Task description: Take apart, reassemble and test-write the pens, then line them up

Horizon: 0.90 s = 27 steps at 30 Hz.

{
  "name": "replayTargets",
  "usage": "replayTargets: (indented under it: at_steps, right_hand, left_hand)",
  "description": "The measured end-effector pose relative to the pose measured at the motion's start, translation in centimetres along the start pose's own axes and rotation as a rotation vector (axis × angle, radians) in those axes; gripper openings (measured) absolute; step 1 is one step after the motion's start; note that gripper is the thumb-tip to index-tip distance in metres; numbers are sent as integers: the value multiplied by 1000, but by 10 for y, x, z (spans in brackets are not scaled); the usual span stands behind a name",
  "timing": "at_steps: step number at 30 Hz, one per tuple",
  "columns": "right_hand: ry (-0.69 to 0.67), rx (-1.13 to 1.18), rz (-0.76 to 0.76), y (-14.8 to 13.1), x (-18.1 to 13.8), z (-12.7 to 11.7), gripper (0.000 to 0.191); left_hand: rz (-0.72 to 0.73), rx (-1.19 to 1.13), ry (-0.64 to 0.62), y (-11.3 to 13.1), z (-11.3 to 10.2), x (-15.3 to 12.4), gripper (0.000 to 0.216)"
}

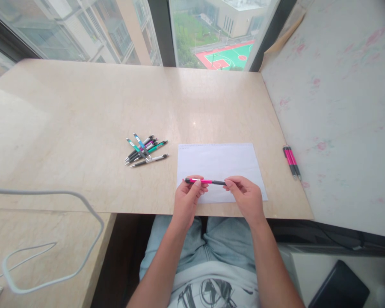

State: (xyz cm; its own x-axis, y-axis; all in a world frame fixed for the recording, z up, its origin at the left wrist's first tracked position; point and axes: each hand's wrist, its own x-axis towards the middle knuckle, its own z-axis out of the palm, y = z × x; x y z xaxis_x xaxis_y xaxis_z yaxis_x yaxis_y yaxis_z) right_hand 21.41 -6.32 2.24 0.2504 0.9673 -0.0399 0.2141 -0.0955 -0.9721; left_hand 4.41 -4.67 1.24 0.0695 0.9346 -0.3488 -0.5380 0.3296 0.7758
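I hold a pink pen (pixel 208 181) level over the near edge of a white sheet of paper (pixel 218 164). My left hand (pixel 188 199) pinches its pink barrel near the left end. Around the dark grip end on the right, my right hand (pixel 245 196) has its fingers closed. Both hands hover just above the near edge of the beige table (pixel 83 111).
A pile of several pens (pixel 145 149) lies left of the paper. Two pink pens (pixel 291 161) lie side by side near the table's right edge, by a stained white wall (pixel 340 107). A white cable (pixel 51 239) loops at the lower left. Windows run along the far side.
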Motion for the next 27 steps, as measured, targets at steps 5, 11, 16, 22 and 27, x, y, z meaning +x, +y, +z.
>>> replayTargets:
  at_steps: [5,11,16,22,27]
  right_hand:
    - [-26,-111,-204,-4,2,-2,10]
    - [-98,-7,-171,-1,3,1,30]
    - [-137,-30,35,-4,1,0,36]
    - [-121,-26,45,-6,2,-4,26]
    - [-105,20,62,-4,2,-2,23]
  left_hand:
    - [4,-9,22,1,-1,0,20]
    - [9,-25,22,3,-2,0,19]
    - [17,-31,30,4,-2,-1,20]
    - [23,-41,55,6,-4,2,21]
    - [25,-50,73,8,-5,4,21]
